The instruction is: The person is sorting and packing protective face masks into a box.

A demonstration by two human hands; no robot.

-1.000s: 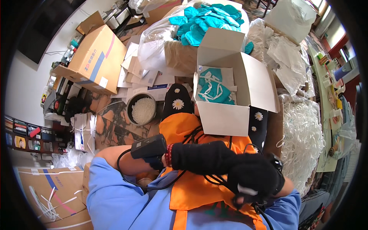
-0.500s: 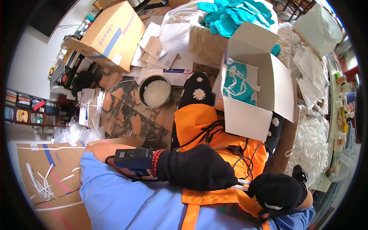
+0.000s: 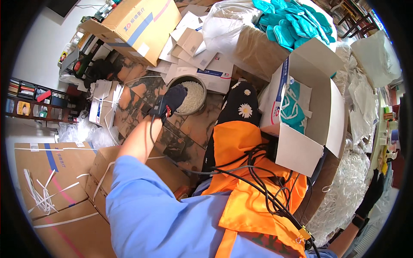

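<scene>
My left hand (image 3: 175, 97), in a black glove with a dark device strapped at the wrist, is stretched out over the left rim of a round grey bucket (image 3: 203, 104). Small white pellets (image 3: 192, 98) fill the bucket. The back of the glove hides its fingers, and whether they hold any pellets does not show. My right hand (image 3: 373, 195), also black-gloved, reaches out at the far right beside a long side table, its fingers stretched out. On my lap an open white carton (image 3: 301, 148) contains teal face masks (image 3: 293, 107) with white ties.
A heap of teal pieces (image 3: 297, 21) lies on a plastic-covered stack at the back. Clear bundled plastic loops (image 3: 344, 193) sit at the right. Brown cartons (image 3: 56, 172) stand at the left, another carton (image 3: 142, 26) behind. Black cables (image 3: 262, 185) cross my orange apron (image 3: 232, 137).
My hands have parted from the white strips they held together over my lap. The left has gone forward to the bucket, the right out to the far right. The view has shifted.
</scene>
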